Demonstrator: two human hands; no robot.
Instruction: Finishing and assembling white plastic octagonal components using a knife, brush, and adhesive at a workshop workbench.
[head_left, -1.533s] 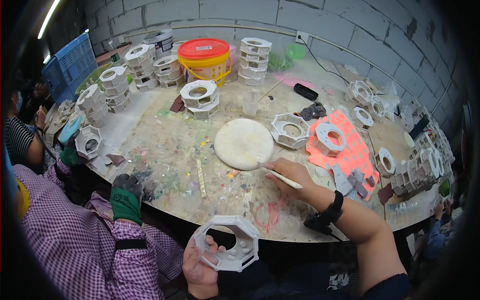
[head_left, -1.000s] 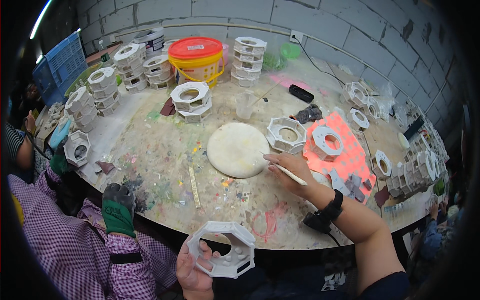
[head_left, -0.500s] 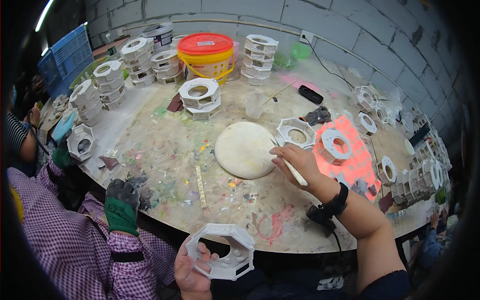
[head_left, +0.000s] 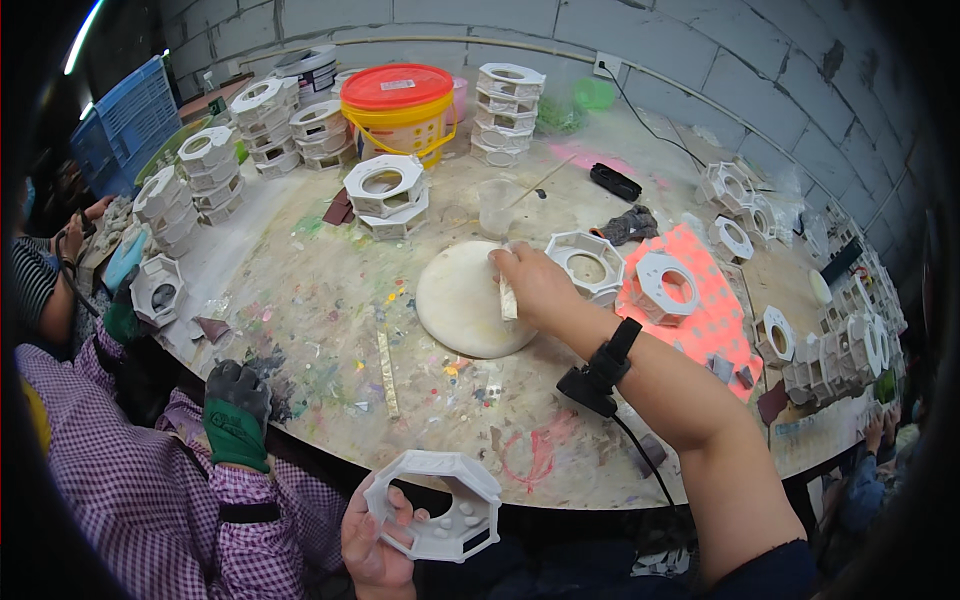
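Observation:
At the table's near edge, my left hand [head_left: 372,545] grips a white octagonal frame [head_left: 478,490] by its left side. The frame is tilted, with a large round opening and several small round bumps inside. My right hand [head_left: 535,285] is closed around a slim tool with a pale handle [head_left: 509,300], above the right part of a round off-white disc [head_left: 455,300]. Its tip is hidden behind my fingers, close to a translucent plastic cup [head_left: 493,207]. A thin stick [head_left: 540,182] leans out of that cup. Right of my hand lies another white octagonal frame [head_left: 588,262].
Stacks of white frames [head_left: 510,110] and a yellow bucket with a red lid [head_left: 400,115] stand at the back. On the right, a frame [head_left: 668,287] rests on a pink-orange sheet [head_left: 720,340]. To my left, a co-worker's gloved hand [head_left: 238,410] is over the table edge.
My right hand has moved left and away from me, over the disc toward the cup, and the tool's handle now points down toward me. My left hand still holds the frame, nearly unmoved.

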